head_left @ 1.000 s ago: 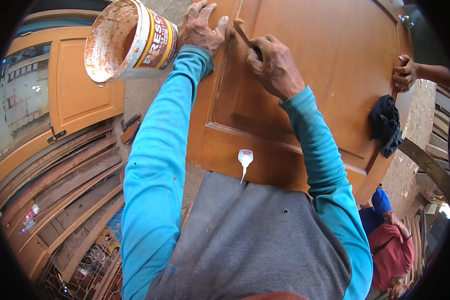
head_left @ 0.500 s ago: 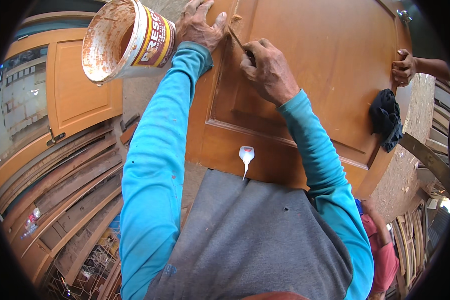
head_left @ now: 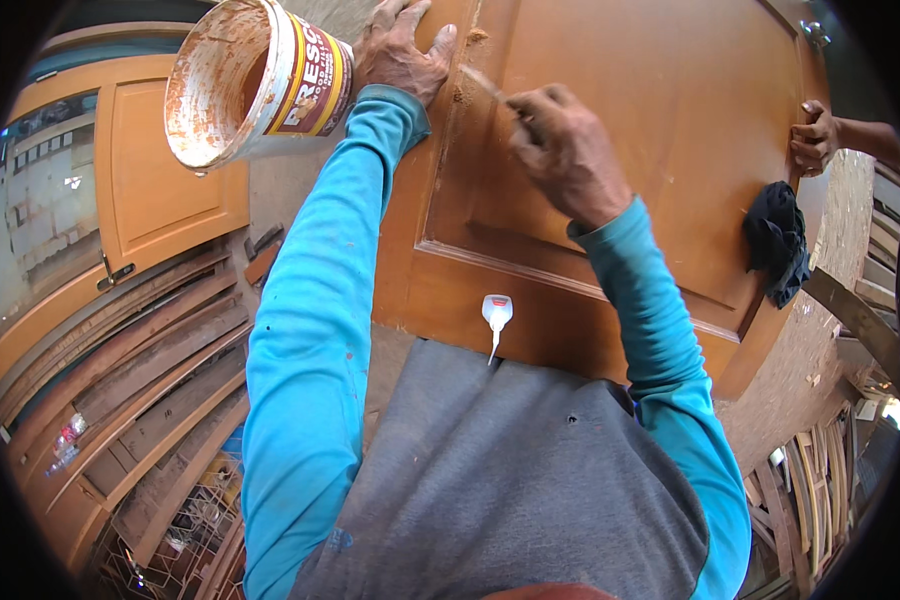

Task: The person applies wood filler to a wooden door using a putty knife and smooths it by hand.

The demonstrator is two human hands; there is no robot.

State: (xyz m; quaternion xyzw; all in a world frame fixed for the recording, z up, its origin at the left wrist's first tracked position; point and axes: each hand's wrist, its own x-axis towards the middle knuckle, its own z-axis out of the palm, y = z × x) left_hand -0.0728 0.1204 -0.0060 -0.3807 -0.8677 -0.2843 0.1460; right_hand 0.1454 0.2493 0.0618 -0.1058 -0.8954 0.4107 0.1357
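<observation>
A person's left hand (head_left: 398,48) lies open and flat on a brown wooden door (head_left: 630,150), fingertips cut off at the frame's top, beside a stained plastic tub (head_left: 250,85). The right hand (head_left: 562,152) is clenched around a thin tool (head_left: 490,85), largely hidden in the fist, its tip touching the door panel.

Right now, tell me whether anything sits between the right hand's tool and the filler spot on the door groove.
Nothing visible does. The right hand holds a thin blade whose tip lies along the door groove just below the filler spot. The left hand rests flat beside the groove, to its left, not across it.
</observation>
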